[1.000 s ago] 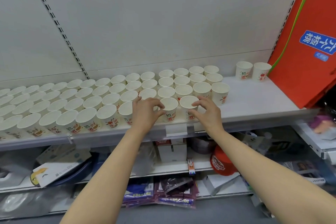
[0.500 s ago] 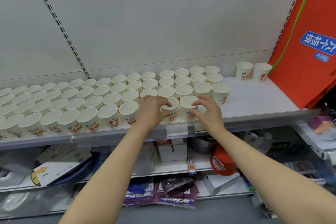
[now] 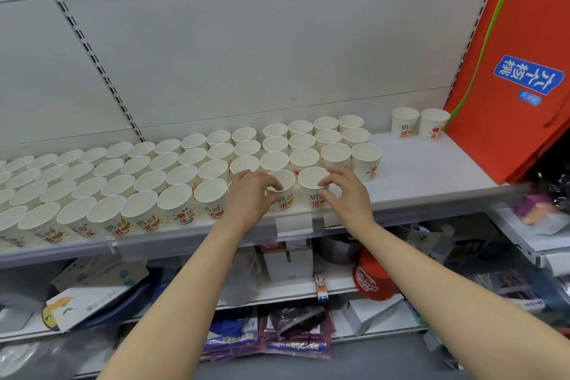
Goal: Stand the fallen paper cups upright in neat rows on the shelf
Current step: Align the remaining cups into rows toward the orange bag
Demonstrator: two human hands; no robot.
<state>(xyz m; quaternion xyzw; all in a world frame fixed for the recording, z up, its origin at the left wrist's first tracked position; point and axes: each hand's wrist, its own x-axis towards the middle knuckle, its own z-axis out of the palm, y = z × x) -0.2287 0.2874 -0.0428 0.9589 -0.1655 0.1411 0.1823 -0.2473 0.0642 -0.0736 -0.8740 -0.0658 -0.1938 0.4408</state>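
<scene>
Several white paper cups with red and green print stand upright in rows on the white shelf (image 3: 431, 170). My left hand (image 3: 249, 194) pinches the rim of one front-row cup (image 3: 285, 187). My right hand (image 3: 347, 194) pinches the rim of the cup to its right (image 3: 311, 182). Both cups stand upright on the shelf, close together at the right end of the front row. Two more cups (image 3: 404, 122) stand apart at the back right. No fallen cup shows.
A tall red carton (image 3: 509, 71) leans at the shelf's right end. The back wall is white panelling with slotted rails. Lower shelves hold boxes, bags and a red bucket (image 3: 373, 279). Bare shelf lies between the rows and the carton.
Both hands have slid the two front cups slightly left and closer to the row. The view has shifted a little.
</scene>
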